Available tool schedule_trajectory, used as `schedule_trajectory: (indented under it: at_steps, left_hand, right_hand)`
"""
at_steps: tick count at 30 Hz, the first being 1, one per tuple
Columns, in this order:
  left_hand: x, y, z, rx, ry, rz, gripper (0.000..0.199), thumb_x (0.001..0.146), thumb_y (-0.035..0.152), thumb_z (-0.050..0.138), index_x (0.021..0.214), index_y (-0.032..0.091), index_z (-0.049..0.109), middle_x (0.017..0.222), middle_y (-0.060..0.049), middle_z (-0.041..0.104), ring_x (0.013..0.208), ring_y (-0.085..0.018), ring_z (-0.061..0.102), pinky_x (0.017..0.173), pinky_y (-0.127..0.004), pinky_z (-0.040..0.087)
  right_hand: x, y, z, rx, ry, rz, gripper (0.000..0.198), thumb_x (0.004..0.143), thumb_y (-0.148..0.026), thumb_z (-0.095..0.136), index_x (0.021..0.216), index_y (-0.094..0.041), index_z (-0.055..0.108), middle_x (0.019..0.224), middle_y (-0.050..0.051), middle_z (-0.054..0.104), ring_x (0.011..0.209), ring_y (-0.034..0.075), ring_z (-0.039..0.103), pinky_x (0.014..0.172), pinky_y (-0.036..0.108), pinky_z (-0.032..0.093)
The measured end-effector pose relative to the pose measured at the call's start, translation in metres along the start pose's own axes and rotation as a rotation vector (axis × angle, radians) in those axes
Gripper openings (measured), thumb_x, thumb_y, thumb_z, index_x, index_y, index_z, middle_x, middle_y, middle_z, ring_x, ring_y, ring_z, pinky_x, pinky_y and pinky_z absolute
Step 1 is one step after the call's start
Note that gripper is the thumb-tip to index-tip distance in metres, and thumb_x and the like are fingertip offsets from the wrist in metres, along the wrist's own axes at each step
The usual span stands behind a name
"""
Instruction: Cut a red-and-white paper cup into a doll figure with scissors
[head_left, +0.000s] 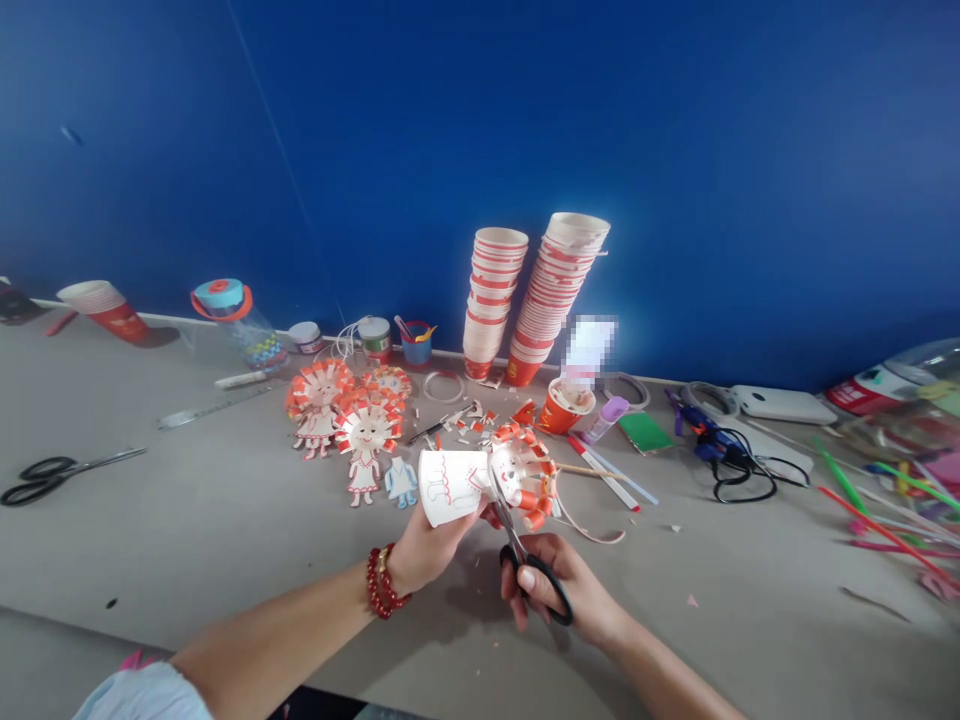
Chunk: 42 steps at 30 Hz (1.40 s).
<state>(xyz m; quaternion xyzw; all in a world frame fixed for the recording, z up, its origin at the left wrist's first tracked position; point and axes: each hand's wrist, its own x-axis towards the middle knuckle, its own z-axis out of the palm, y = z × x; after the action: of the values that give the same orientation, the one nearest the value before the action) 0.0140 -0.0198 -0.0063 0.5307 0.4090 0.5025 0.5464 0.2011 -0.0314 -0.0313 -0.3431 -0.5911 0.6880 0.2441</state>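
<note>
My left hand (435, 545) grips a white paper cup (454, 485) from below, its fingers mostly hidden behind it. The cup lies sideways, with a dress outline drawn on its wall. At its right end is a smiling face with curled red-and-white paper strips round it. My right hand (559, 585) has its fingers through the black handles of scissors (514, 535), whose blades point up at the cup where face and dress meet. Finished-looking paper dolls (367, 440) with fringed heads lie to the left, beside a small blue-edged paper cutout (401, 480).
Two tall stacks of paper cups (495, 300) stand against the blue wall. A second pair of scissors (71, 470) and a ruler (214, 405) lie left. Paper scraps, a purple glue stick (606, 418), a blue glue gun (709, 435) and coloured sticks (892, 500) spread rightward.
</note>
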Motion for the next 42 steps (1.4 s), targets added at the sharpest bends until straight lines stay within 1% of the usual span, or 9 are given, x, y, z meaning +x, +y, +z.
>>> schedule_trajectory:
  at_steps: [3,7,9,13,16,22,29,34,42]
  left_hand:
    - [0.001,0.001,0.002,-0.024,-0.002,-0.01,0.022,0.082,0.039,0.056,0.085,0.021,0.068,0.086,-0.007,0.073,0.085,-0.026,0.066,0.086,-0.041,0.05]
    - [0.001,0.005,-0.002,0.062,-0.017,0.011,0.016,0.074,0.037,0.065,0.082,0.024,0.07,0.086,-0.007,0.074,0.101,-0.03,0.062,0.097,-0.043,0.042]
    - [0.001,0.009,-0.004,0.072,-0.028,0.011,0.015,0.073,0.036,0.066,0.082,0.025,0.071,0.085,-0.007,0.074,0.102,-0.03,0.062,0.098,-0.044,0.041]
    - [0.001,0.015,-0.003,0.054,-0.029,-0.006,0.013,0.076,0.032,0.063,0.081,0.024,0.071,0.084,-0.008,0.074,0.103,-0.03,0.061,0.1,-0.043,0.04]
    - [0.001,0.018,0.0,0.057,-0.033,-0.005,0.014,0.077,0.034,0.061,0.081,0.024,0.07,0.079,-0.007,0.074,0.1,-0.029,0.063,0.099,-0.043,0.041]
    - [0.0,0.016,0.0,0.053,-0.074,0.021,0.029,0.082,0.044,0.053,0.069,0.024,0.069,0.075,-0.007,0.073,0.076,-0.027,0.066,0.087,-0.042,0.049]
    - [0.0,0.012,-0.003,0.115,-0.084,0.062,0.034,0.085,0.046,0.049,0.07,0.023,0.07,0.076,-0.008,0.073,0.077,-0.025,0.066,0.084,-0.039,0.05]
    - [-0.002,0.016,-0.003,0.291,-0.078,0.065,0.04,0.089,0.041,0.039,0.072,0.021,0.069,0.078,-0.008,0.074,0.081,-0.023,0.067,0.085,-0.036,0.051]
    - [-0.002,0.021,-0.003,0.469,-0.13,0.193,0.045,0.092,0.033,0.029,0.075,0.022,0.069,0.084,-0.007,0.075,0.086,-0.022,0.068,0.089,-0.035,0.05]
  right_hand:
    - [0.0,0.001,0.001,0.019,0.004,0.003,0.056,0.074,-0.065,0.058,0.072,-0.009,0.062,0.052,0.004,0.059,0.04,0.009,0.048,0.037,0.017,0.026]
    - [0.0,0.003,0.002,0.035,0.027,0.021,0.055,0.07,-0.066,0.061,0.069,-0.011,0.061,0.051,0.002,0.057,0.041,0.01,0.052,0.037,0.017,0.026]
    - [0.0,0.004,0.003,0.045,0.04,0.02,0.055,0.069,-0.066,0.063,0.068,-0.011,0.06,0.053,0.003,0.058,0.042,0.011,0.054,0.037,0.018,0.026]
    - [0.0,0.003,0.003,0.036,0.029,0.023,0.056,0.069,-0.067,0.062,0.066,-0.011,0.059,0.049,0.002,0.056,0.04,0.011,0.052,0.038,0.018,0.026]
    - [0.0,0.003,0.002,0.029,0.031,0.022,0.055,0.07,-0.066,0.063,0.065,-0.011,0.059,0.049,0.002,0.057,0.039,0.01,0.051,0.04,0.018,0.028]
    - [0.001,0.004,0.0,-0.008,0.018,-0.006,0.055,0.071,-0.066,0.06,0.063,-0.012,0.059,0.044,0.001,0.056,0.036,0.009,0.046,0.04,0.019,0.028]
    - [0.0,0.003,0.0,-0.039,0.07,-0.017,0.056,0.069,-0.067,0.062,0.057,-0.013,0.054,0.045,0.0,0.052,0.035,0.008,0.044,0.037,0.018,0.027]
    - [0.0,0.001,0.001,-0.046,0.085,-0.016,0.059,0.067,-0.07,0.061,0.055,-0.013,0.053,0.043,-0.001,0.048,0.034,0.006,0.041,0.035,0.017,0.025]
    - [-0.001,0.001,0.001,-0.086,0.095,-0.02,0.059,0.069,-0.07,0.059,0.053,-0.014,0.051,0.04,-0.001,0.047,0.033,0.006,0.038,0.035,0.018,0.024]
